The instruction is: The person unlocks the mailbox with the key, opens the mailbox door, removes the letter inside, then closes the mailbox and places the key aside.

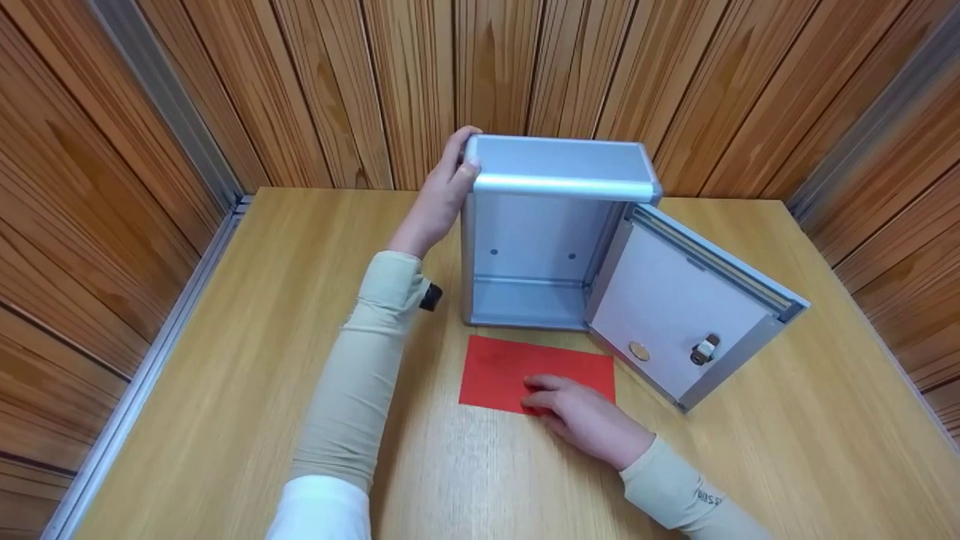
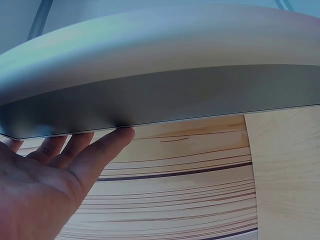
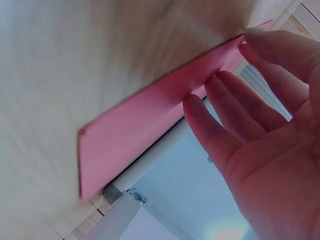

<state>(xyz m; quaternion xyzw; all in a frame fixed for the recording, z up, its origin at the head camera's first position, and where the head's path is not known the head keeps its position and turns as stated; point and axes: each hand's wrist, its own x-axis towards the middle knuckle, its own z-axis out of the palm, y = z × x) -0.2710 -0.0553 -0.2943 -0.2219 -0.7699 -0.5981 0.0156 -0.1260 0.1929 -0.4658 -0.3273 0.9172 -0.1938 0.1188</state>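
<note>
The right hand [image 1: 589, 416] rests its loosely bent fingers, slightly apart, on a flat red rectangular paper sheet [image 1: 495, 369], which lies on the pale wooden worktop [image 1: 247, 360] just in front of an upright silver-grey metal box [image 1: 562, 161]. The left hand [image 1: 439, 193] touches the box's upper left corner, fingers extended and apart. The box's hinged door [image 1: 675, 300] stands open at its right

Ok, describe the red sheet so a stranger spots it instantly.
On the wooden table stands a silver box, its door swung open. Directly in front, partly beneath the right hand, lies the rectangular red sheet. It alone is red among silver and wood.
</note>
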